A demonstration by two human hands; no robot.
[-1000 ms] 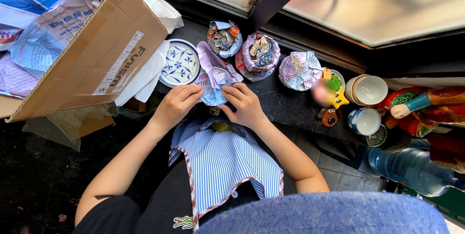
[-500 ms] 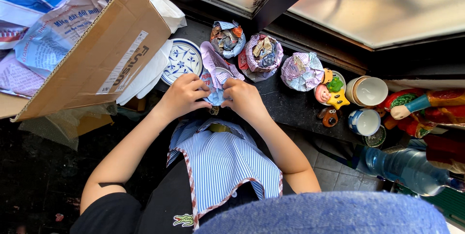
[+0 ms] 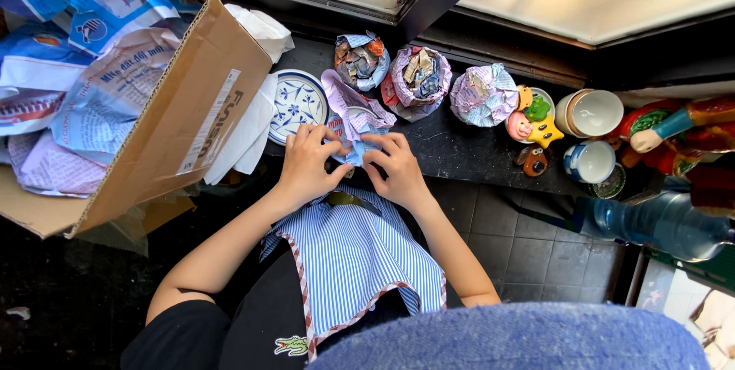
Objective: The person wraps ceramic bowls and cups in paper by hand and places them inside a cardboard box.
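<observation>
Both hands, left hand and right hand, pinch a half-unwrapped paper bundle at frame centre; three wrapped bundles remain above, several cups already bare at right.

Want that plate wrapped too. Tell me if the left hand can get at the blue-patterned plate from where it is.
Probably yes: the left hand sits right beside the blue-patterned plate, with nothing between them.
</observation>
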